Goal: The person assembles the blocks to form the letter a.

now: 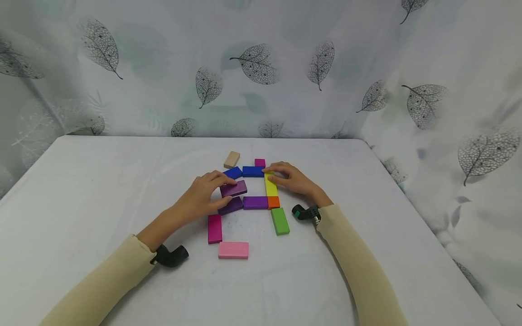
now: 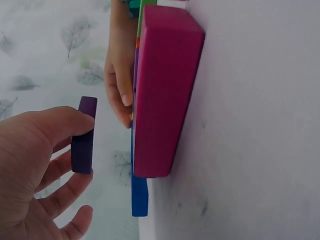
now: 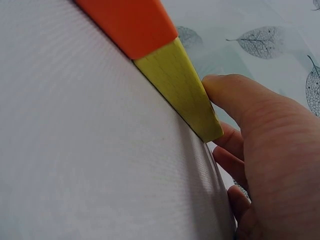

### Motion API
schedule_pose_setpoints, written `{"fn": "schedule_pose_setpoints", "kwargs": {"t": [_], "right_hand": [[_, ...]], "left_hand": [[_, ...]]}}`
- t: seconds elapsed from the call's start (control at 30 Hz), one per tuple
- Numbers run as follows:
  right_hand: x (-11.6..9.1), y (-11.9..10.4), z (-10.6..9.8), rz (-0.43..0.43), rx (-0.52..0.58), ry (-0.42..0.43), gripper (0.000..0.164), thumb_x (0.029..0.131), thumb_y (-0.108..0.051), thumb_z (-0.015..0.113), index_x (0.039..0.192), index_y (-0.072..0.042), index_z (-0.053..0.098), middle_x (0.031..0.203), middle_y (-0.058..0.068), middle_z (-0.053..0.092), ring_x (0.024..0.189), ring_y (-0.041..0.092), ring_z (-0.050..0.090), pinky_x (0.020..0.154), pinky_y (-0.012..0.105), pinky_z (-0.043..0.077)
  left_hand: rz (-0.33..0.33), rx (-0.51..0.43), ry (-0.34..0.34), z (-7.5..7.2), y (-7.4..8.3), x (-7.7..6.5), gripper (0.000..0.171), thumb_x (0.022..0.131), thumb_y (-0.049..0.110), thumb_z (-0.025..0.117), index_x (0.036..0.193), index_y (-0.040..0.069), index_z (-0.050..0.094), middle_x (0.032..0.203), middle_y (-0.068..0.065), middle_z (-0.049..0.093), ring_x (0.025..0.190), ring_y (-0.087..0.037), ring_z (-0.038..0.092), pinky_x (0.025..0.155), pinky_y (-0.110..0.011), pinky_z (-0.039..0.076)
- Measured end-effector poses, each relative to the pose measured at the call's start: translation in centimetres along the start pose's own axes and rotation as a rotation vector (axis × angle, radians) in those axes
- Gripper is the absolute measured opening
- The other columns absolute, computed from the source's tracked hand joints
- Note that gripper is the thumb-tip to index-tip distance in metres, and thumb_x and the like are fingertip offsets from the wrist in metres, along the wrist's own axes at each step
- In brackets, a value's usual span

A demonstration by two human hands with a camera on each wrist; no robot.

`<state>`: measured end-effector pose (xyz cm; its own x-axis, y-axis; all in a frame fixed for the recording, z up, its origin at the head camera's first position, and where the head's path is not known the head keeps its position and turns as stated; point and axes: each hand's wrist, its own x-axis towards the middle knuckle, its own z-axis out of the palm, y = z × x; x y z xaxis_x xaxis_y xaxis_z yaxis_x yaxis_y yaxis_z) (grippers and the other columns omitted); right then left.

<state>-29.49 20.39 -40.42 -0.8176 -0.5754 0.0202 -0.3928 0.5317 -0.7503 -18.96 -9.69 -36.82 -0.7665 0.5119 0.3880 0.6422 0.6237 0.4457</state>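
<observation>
Both hands were in view and well apart. Your left hand [image 1: 200, 192] had the light purple block [image 1: 234, 188] clamped between thumb and fingers; the left wrist view put it off the table [image 1: 102, 181], clear of the surface. From the head view it sat between the left blue block [image 1: 233, 173] and the dark purple block [image 1: 230, 207]. Your right hand [image 1: 294, 179] was bent about the far end of the yellow block [image 1: 271, 186], thumb on its edge, fingers at its end. That block lay flat, its near end touching the orange block [image 1: 273, 202]. The violet block [image 1: 255, 203] met the orange one from the left, and the green block [image 1: 280, 221] lay tilted just on the near side. Farther out, the right blue block [image 1: 252, 171] ran beside the left blue one, with the small magenta block [image 1: 259, 162] behind it and the tan block [image 1: 231, 159] slanted off to the left. Closer to you lay the long magenta block [image 1: 215, 229] and the pink block [image 1: 233, 250], the latter crosswise. Leaf-print cloth [image 1: 261, 108] hung behind.
</observation>
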Motion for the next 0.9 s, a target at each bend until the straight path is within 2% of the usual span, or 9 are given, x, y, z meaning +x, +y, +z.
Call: {"fn": "schedule_pose_setpoints", "kwargs": {"t": [0.37,0.7,0.9], "right_hand": [[0.0,0.1,0.0,0.000,-0.012,0.004,0.036,0.098,-0.026,0.060,0.133,-0.016,0.062,0.144,0.010,0.047,0.137,0.028,0.036,0.114,0.054,0.024],[0.1,0.2,0.0,0.002,-0.008,0.006,0.035,0.098,-0.025,0.059,0.132,-0.016,0.062,0.144,0.010,0.047,0.137,0.028,0.036,0.114,0.054,0.024],[0.1,0.2,0.0,0.010,-0.005,0.002,0.036,0.098,-0.026,0.059,0.132,-0.017,0.062,0.145,0.009,0.046,0.138,0.028,0.035,0.114,0.055,0.024]], "left_hand": [[0.040,0.007,-0.037,0.5,1.8,-0.1,0.036,0.086,0.016,0.075,0.120,0.012,0.065,0.117,-0.011,0.062,0.112,-0.031,0.060,0.088,-0.050,0.045],[0.090,-0.002,-0.068,1.3,2.9,-0.4,0.034,0.085,0.018,0.075,0.118,0.012,0.067,0.112,-0.005,0.062,0.106,-0.021,0.059,0.089,-0.047,0.044],[0.105,0.011,-0.090,1.6,3.5,-0.6,0.033,0.086,0.019,0.074,0.118,0.013,0.067,0.112,-0.006,0.062,0.107,-0.020,0.058,0.088,-0.045,0.045]]}}
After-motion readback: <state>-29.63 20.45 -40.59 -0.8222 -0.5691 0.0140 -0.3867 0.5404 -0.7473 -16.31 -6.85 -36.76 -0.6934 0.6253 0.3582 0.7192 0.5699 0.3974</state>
